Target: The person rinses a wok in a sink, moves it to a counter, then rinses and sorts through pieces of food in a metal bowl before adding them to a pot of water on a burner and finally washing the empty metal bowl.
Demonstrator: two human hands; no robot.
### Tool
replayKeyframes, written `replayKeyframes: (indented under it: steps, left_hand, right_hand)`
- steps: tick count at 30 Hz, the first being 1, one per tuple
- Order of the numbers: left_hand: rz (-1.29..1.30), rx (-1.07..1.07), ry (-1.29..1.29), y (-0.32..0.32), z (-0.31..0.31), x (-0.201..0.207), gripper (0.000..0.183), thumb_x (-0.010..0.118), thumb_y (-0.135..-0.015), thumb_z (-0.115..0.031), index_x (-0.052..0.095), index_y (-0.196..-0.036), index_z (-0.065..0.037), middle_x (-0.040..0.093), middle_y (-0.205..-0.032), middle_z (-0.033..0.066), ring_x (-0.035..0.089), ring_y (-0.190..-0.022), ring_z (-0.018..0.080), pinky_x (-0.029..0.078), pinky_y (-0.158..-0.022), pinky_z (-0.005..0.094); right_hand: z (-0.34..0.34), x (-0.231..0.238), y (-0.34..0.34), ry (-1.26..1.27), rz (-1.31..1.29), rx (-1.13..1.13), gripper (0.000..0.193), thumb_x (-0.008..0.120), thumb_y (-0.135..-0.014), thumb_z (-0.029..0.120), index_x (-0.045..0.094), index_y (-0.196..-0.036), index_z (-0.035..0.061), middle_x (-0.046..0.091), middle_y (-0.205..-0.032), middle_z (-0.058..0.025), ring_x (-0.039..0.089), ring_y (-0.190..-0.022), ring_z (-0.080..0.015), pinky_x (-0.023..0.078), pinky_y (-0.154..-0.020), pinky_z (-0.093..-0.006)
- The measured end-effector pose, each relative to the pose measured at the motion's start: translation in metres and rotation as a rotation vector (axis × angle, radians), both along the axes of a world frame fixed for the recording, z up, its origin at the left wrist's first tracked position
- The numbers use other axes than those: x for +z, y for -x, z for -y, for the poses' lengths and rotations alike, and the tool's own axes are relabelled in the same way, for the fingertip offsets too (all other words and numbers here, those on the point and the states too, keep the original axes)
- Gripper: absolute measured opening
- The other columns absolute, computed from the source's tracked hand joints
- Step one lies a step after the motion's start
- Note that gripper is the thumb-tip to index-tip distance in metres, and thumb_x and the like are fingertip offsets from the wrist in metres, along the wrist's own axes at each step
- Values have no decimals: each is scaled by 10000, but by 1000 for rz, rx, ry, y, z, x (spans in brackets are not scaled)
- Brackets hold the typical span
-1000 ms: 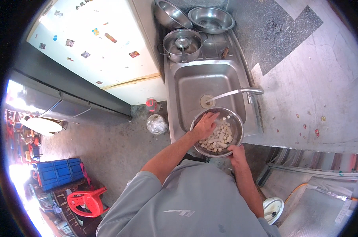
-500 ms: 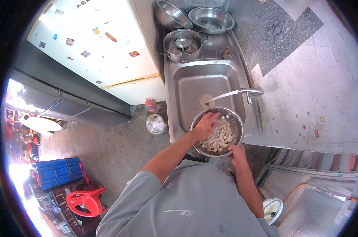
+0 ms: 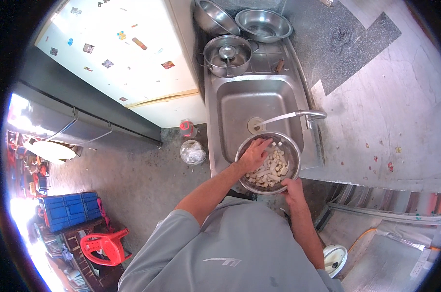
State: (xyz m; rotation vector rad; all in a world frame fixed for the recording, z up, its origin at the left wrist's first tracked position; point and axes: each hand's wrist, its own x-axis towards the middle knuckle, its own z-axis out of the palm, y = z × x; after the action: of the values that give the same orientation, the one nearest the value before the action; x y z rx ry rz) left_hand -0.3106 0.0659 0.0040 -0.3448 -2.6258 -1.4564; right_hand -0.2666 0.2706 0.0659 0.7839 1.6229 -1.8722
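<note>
Head view, looking straight down: left hand (image 3: 254,155) spread loosely inside the steel bowl (image 3: 292,151), fingers open and resting on the pale cut pieces (image 3: 271,170), gripping none of them as far as can be told. Shifted a little since a second ago, from the bowl's upper left edge further over the heap, so apparently stirring or rinsing through the pieces rather than lifting any out. Right hand (image 3: 294,188) curled on the near rim of the bowl, fingers closed over the edge, in much the same place as in the earlier frames, steadying it. Bowl itself unmoved, sitting at the near right corner of the sink (image 3: 244,104), under the end of the tap (image 3: 298,115); no stream of water clearly visible. Beyond the basin, a lidded pot (image 3: 227,55) and two empty steel basins (image 3: 263,24) on the draining side. To the left, a white fridge (image 3: 128,53); down on the floor, a small bottle with a red cap (image 3: 187,128) beside a clear bag (image 3: 192,152).
</note>
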Motion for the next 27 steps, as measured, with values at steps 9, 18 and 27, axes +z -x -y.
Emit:
replayKeyframes:
  steps: [9,18,27]
  left_hand:
    - [6,7,-23,1,-1,4,514,548,-824,-55,442,-1327,-63,498,-1166,182,470,-1122,355,378,-1002,421]
    - [7,18,-59,2,-3,0,507,550,-825,-64,450,-1323,-62,503,-1161,190,476,-1115,360,384,-996,423]
    - [0,22,-73,2,-5,0,509,550,-820,-58,457,-1321,-63,505,-1163,188,483,-1115,354,398,-984,410]
  right_hand:
    - [3,10,3,-31,-24,18,499,532,-617,-10,533,-1115,-44,620,-936,-127,644,-696,-226,538,-482,-351]
    - [1,14,5,-72,-47,84,514,534,-637,18,512,-1149,-29,626,-954,-141,654,-718,-249,542,-525,-354]
    - [1,18,6,-53,-26,60,560,525,-638,4,483,-1196,-21,608,-1015,-156,655,-796,-283,578,-610,-404]
